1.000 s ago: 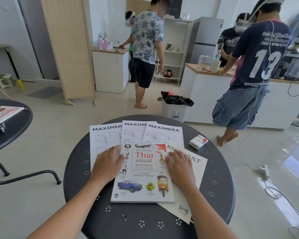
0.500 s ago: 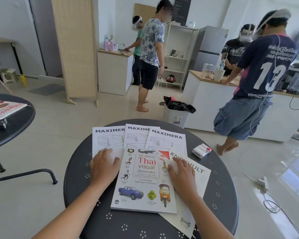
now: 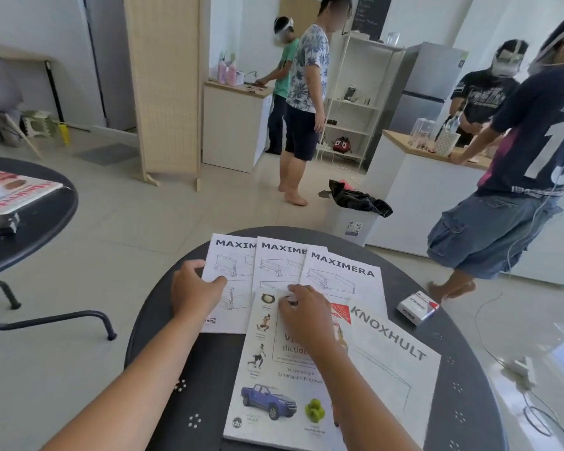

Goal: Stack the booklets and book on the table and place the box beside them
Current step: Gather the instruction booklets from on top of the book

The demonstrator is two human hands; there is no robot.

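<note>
Fingers (image 3: 217, 281) of the left hand (image 3: 194, 289) lie spread and nearly flat on the left edge of the leftmost booklet (image 3: 230, 281), the thumb apart on the far side, pressing on the sheet without closing round it; those of the right hand (image 3: 306, 309) are curled down onto the top edge of the book (image 3: 274, 385), close to where it overlaps the fanned booklets, and whether they have pinched anything there or merely rest on it cannot be told. From the biggest thing down: the round dark table (image 3: 163, 369) carries everything. On it the book, an illustrated dictionary, lies nearest the wearer and partly over the papers. To its right the KNOXHULT booklet (image 3: 394, 362) pokes out at an angle from under it. Beyond, three MAXIMERA booklets are fanned side by side, each overlapping its neighbour: the leftmost, the middle one (image 3: 279, 265) and the rightmost (image 3: 342, 275). Smallest of all, the little white box (image 3: 417, 307) sits near the table's right edge, apart from the papers and untouched by either hand. As for progress, I judge the work barely begun: the booklets are spread out, not squared into a pile, the book is only half over them, and the box is not yet set next to any stack. What is left appears to be gathering the four booklets together, laying the book with them, then bringing the box in alongside.
</note>
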